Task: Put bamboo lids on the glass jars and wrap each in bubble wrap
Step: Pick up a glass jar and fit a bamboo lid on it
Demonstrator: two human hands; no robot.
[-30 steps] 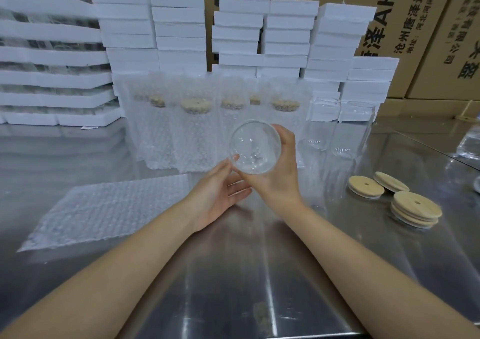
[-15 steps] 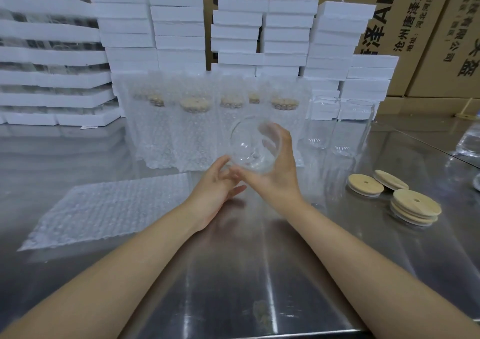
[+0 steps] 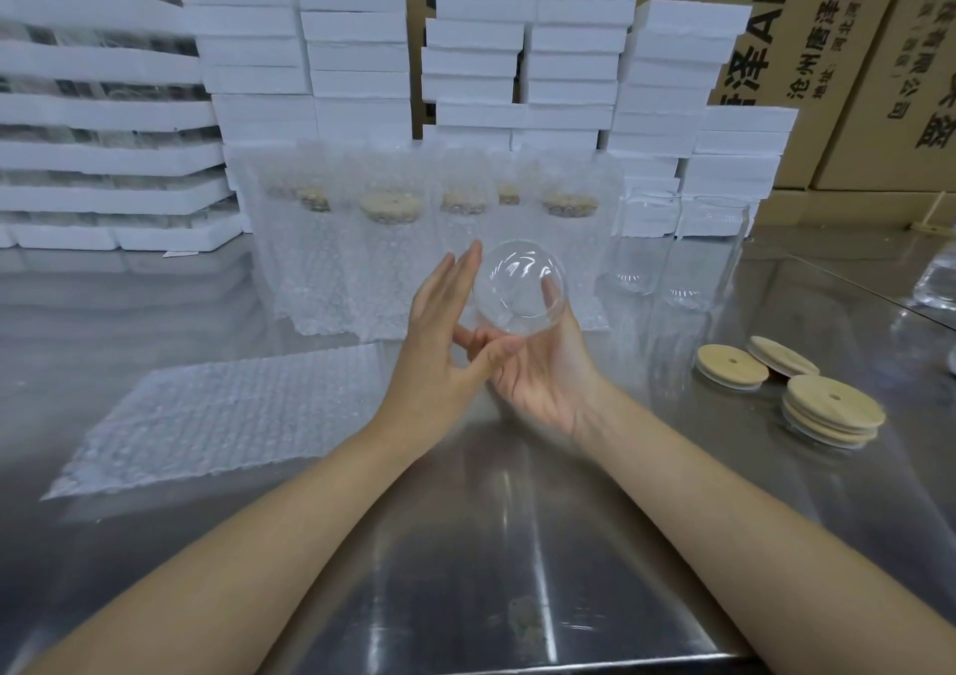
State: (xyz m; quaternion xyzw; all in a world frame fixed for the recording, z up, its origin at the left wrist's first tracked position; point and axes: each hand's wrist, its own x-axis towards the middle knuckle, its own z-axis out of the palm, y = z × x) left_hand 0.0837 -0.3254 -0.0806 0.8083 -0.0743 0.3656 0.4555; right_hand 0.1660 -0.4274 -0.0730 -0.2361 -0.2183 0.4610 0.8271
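Found one bare glass jar (image 3: 520,286) raised above the middle of the steel table (image 3: 517,545), tipped with a round end toward the camera. Gripped from below by the right hand (image 3: 538,369), palm up, fingers curled round the far side, one fingertip (image 3: 551,289) seen through the glass. Noted the left hand (image 3: 439,343) open, fingers straight and together along the jar's left side; cannot tell whether touching the glass. Left thumb laid across the right hand's fingers.

Counted five wrapped jars (image 3: 390,260) standing in a row at the far side behind the hands, each with a bamboo top showing through the wrap. Counted two empty jars (image 3: 708,255) upright just right of that row. Logged one flat bubble wrap sheet (image 3: 222,405) on the table, left of the hands.

Counted two single bamboo lids (image 3: 731,366) lying at the right, close together, plus one stack of lids (image 3: 830,410) just nearer; stack count about four, not certain. Recorded white foam boxes (image 3: 352,53) piled in columns along the far edge, total not countable, with cardboard cartons (image 3: 853,53) behind them
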